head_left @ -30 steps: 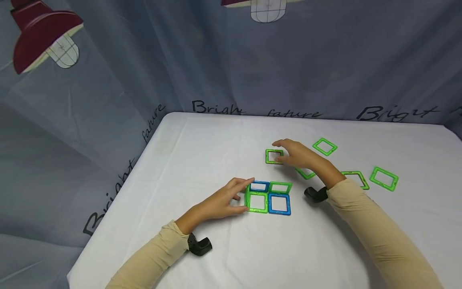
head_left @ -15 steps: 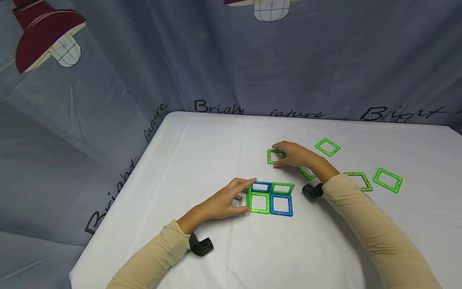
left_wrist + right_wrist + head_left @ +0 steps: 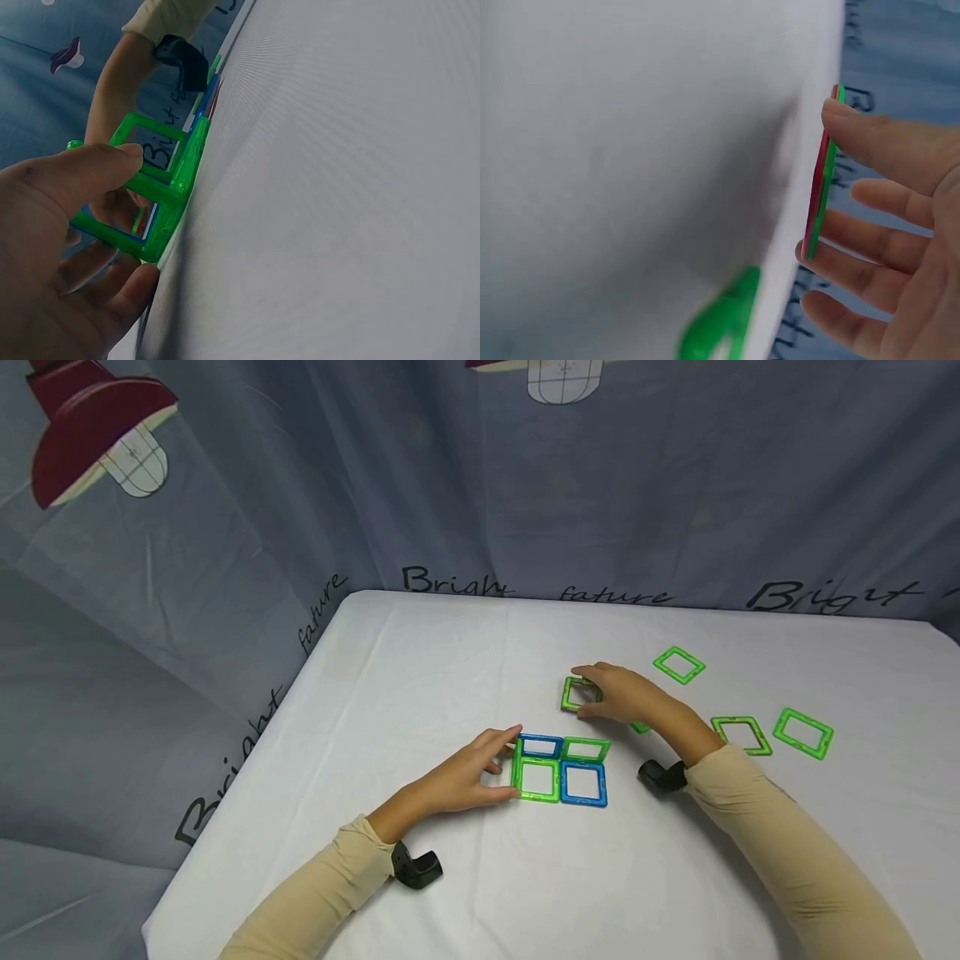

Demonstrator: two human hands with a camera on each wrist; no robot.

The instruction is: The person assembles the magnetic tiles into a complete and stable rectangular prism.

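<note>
My left hand (image 3: 457, 781) pinches the green square magnetic tile frame (image 3: 516, 775) at the left end of a small build, thumb at its near side and index finger at its far side. That build also has a green tile (image 3: 539, 800) and a blue tile (image 3: 583, 804) in front. A blue tile (image 3: 540, 737) and a tilted green tile (image 3: 600, 752) stand behind them. Farther back, my right hand (image 3: 626, 697) grips a green tile (image 3: 565, 695) by opposite edges. In the right wrist view, a red layer (image 3: 819, 172) lies against that tile's face.
Another green tile (image 3: 640, 727) lies partly hidden under the right hand. Loose green tiles lie to the right: one at the back (image 3: 679, 681), one in the middle (image 3: 761, 750) and one farther right (image 3: 804, 747). All rest on a white-covered table (image 3: 420, 677) before a grey curtain (image 3: 375, 477).
The right hand has closed its thumb and fingers on the green tile and drawn it slightly towards me and to the right. The left hand has stayed at the build.
</note>
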